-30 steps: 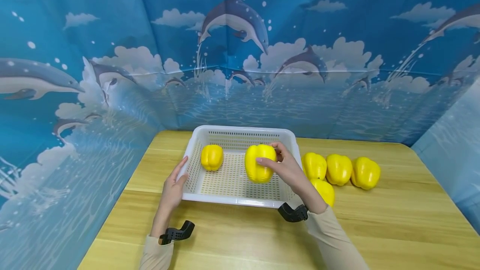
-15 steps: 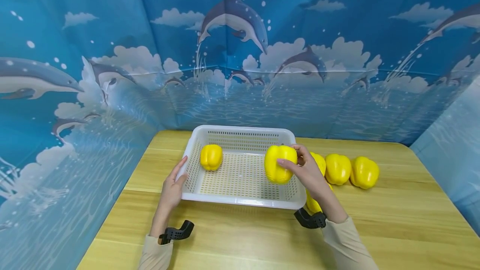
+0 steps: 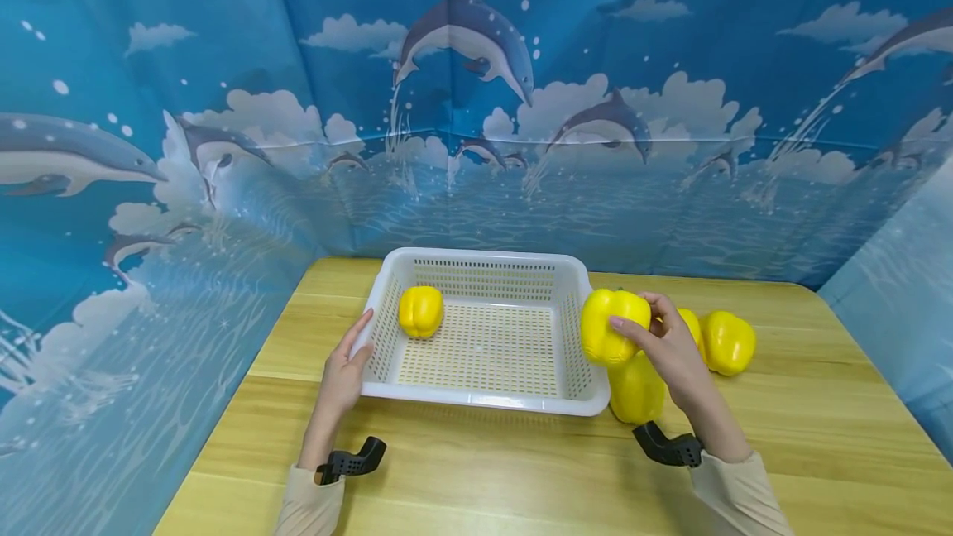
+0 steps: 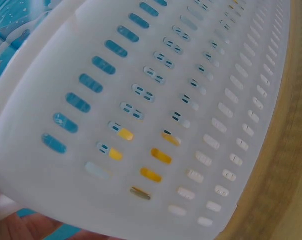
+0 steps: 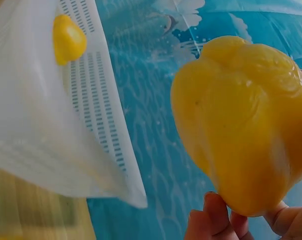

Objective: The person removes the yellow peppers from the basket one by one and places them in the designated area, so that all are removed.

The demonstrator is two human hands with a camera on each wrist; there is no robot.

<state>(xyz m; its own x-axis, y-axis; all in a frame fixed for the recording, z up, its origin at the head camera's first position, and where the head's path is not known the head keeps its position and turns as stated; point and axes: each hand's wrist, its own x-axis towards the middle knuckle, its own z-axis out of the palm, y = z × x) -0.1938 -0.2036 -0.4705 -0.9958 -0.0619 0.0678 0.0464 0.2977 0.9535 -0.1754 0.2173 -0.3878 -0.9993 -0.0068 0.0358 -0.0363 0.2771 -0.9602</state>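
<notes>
A yellow bell pepper [image 3: 612, 326] is pinched between the thumb and fingers of my right hand [image 3: 673, 354], raised by the right rim of the white plastic basket [image 3: 476, 398]. In the right wrist view, the held bell pepper [image 5: 241, 125] fills much of the right side, with fingertips [image 5: 213, 215] below it. My left hand [image 3: 344, 375] grips the basket's left rim; in the left wrist view its fingers [image 4: 31, 227] show under the rim. Inside the basket, near its left wall, lies another bell pepper [image 3: 420, 312].
More yellow bell peppers lie right of the basket: one in front [image 3: 637, 391], one at the far right [image 3: 728, 342], and one partly hidden [image 3: 691, 326] behind my right hand. The wooden table [image 3: 476, 470] meets a blue dolphin-print curtain [image 3: 476, 189] at the back.
My right hand has carried the bell pepper rightward, from over the basket's inside to its right rim, covering some peppers behind. The left hand and basket have stayed put.
</notes>
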